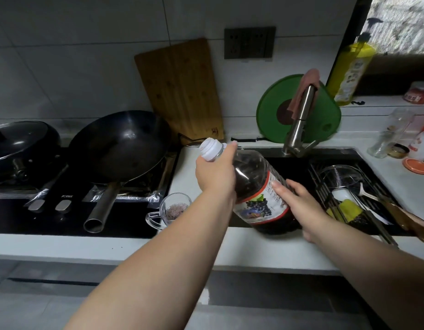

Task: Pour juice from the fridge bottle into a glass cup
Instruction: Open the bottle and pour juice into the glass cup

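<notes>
Tilting hard with its neck up and to the left, the juice bottle (258, 189) sits over the front left corner of the sink (289, 167), base low near the sink's front edge, dark juice inside and a grape picture on the label. The white cap (209, 148) is on the neck. The person's left hand (215, 172) is wrapped around the neck and shoulder just below that cap, fingers curled tight on it. The right hand (299, 201) presses flat-ish against the lower label side, fingers spread and bracing the bottle rather than fully closing round it.

Left of the sink, on the white counter (187, 167), the glass cup (174, 208) stands upright with a bit of dark, foamy juice in the bottom, partly hidden by the left forearm. Further left of the sink there's a black wok (120, 146) on the stove. Inside the sink on the right, a drying rack (349, 191) holds utensils. Behind the sink stands the faucet (301, 122).
</notes>
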`<state>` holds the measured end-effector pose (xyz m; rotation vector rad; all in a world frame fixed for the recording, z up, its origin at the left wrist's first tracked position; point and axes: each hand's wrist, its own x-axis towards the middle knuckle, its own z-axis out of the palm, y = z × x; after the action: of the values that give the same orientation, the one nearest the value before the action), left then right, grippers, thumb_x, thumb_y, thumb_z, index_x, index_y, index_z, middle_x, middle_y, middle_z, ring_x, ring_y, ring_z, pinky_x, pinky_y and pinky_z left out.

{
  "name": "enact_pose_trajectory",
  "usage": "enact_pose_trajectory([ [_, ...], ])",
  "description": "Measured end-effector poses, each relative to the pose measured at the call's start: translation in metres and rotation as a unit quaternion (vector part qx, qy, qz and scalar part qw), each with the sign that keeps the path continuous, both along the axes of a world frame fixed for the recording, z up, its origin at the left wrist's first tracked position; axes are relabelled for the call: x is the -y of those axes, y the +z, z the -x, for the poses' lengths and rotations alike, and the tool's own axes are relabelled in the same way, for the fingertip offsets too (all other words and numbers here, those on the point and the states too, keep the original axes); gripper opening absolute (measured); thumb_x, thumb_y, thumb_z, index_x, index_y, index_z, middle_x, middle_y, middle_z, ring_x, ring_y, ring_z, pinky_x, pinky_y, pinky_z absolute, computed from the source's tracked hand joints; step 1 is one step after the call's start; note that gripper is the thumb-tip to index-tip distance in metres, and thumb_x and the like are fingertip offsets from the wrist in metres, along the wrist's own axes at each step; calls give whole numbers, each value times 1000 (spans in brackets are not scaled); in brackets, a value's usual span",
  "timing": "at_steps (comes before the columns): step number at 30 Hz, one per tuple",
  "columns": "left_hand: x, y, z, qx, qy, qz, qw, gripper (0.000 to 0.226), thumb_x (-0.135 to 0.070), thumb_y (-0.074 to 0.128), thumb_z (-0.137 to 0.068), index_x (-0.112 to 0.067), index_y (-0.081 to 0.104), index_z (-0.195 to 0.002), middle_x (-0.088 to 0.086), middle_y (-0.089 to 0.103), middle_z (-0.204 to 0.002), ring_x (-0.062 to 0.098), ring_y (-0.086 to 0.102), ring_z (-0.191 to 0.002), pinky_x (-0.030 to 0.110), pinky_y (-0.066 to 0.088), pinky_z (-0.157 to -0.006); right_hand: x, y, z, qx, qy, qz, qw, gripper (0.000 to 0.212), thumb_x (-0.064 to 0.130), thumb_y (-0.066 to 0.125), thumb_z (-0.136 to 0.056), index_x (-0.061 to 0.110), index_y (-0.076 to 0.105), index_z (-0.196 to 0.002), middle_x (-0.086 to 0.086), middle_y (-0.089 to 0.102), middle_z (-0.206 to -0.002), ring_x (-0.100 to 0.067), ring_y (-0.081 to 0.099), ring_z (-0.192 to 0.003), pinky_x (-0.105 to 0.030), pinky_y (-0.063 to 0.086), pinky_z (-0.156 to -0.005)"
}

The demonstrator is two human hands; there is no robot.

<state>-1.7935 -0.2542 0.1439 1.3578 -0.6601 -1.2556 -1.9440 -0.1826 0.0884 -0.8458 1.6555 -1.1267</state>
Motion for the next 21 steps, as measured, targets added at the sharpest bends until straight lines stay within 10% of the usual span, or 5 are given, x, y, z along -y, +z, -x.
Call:
enact_pose_trajectory([
  [8, 30, 18, -15, 101, -16, 122, 987, 45, -46, 79, -73, -26, 63, -110, -8, 66, -98, 9, 63, -89, 27, 50, -76, 27, -16, -33, 110, 33, 5, 993, 119, 79, 70, -42, 42, 28, -147, 7, 51, -137, -21, 47, -125, -43, 35, -102],
  [18, 94, 10, -79, 249, -50, 183, 950, 46, -68, 77, -55, -41, 67, -91, -17, 71, -89, 9, 68, -89, 45, 54, -86, 93, -34, -98, 218, 88, -19, 972, 120, 75, 75, -38, 50, 26, -145, 4, 43, -151, -31, 35, -140, -61, 12, -112],
  [21, 113, 2, -94, 246, -61, 178, 951, 50, -67, 80, -52, -38, 68, -91, -15, 72, -88, 11, 69, -89, 45, 55, -85, 117, -46, -118, 245, 57, -24, 967, 104, 76, 63, -49, 48, 31, -145, 4, 48, -146, -29, 42, -134, -49, 32, -96],
])
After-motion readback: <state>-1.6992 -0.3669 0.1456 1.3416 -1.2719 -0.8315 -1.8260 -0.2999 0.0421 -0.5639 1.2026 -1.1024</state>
